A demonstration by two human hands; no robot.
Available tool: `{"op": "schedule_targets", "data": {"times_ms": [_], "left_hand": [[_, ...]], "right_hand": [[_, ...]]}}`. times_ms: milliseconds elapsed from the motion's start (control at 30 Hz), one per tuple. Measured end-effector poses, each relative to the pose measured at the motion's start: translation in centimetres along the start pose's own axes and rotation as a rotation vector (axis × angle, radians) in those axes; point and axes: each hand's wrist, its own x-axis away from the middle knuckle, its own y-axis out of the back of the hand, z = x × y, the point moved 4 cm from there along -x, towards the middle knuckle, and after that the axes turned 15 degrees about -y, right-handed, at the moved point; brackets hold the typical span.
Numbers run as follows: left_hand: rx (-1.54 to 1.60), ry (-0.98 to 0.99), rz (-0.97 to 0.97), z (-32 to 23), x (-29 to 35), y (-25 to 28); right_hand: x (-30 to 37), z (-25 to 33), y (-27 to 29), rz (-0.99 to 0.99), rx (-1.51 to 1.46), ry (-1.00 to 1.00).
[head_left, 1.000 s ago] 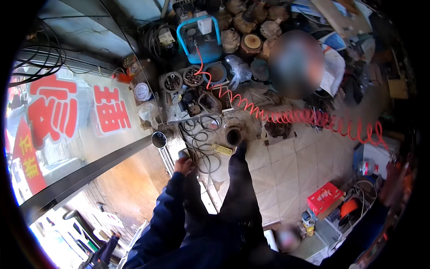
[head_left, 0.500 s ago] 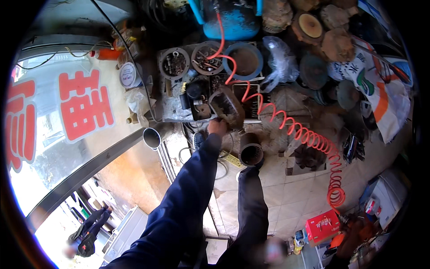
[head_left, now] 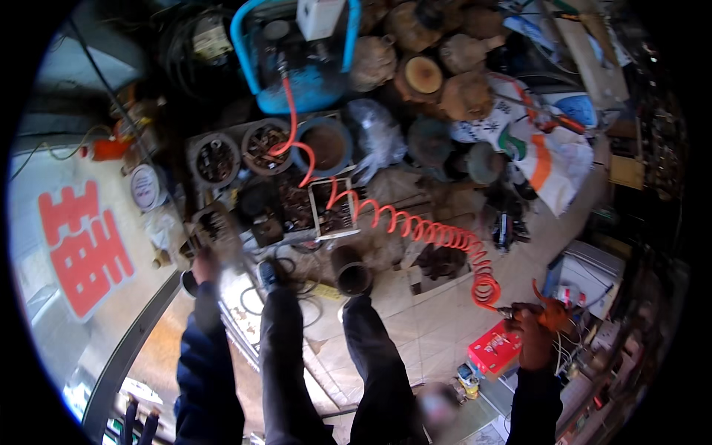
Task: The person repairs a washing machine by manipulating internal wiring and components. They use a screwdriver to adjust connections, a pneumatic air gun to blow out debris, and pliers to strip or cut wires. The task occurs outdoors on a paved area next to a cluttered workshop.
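Lettering [head_left: 83, 276] in red marks glass [head_left: 122, 202]; left fingers [head_left: 202, 257] grip a blurred container [head_left: 215, 225], right fingers [head_left: 527, 319] an orange tool [head_left: 554, 317].

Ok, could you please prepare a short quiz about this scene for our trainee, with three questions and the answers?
1. Which hand holds the orange tool?
A) the left hand
B) the right hand
C) neither

2. True or false: in the picture, the clear plastic bag lies to the right of the blue-rimmed round pan.

3. The coiled red hose runs to a tank with a handle. What colour is that tank?

Key: 1: B. 2: True. 3: Blue.
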Motion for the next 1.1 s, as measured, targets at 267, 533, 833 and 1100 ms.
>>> {"op": "schedule_targets", "data": {"times_ms": [267,533,833,1100], "left_hand": [[0.112,0.077,-0.092,7.2,-1.4,-3.2],[0.231,0.176,0.445,7.6,26.5,-1.3],[0.473,0.343,0.360,-28.9,26.7,-7.9],[0.675,0.358,0.290,-48.8,19.2,-13.9]], "right_hand": [[-1.8,15.4,-2.9,0.018,0.079,0.320],[-18.0,30.8,-7.0,0.263,-0.086,0.467],[-35.6,44.1,-15.2,0.248,-0.174,0.241],[-46.7,45.7,-18.6,0.380,-0.206,0.081]]}}
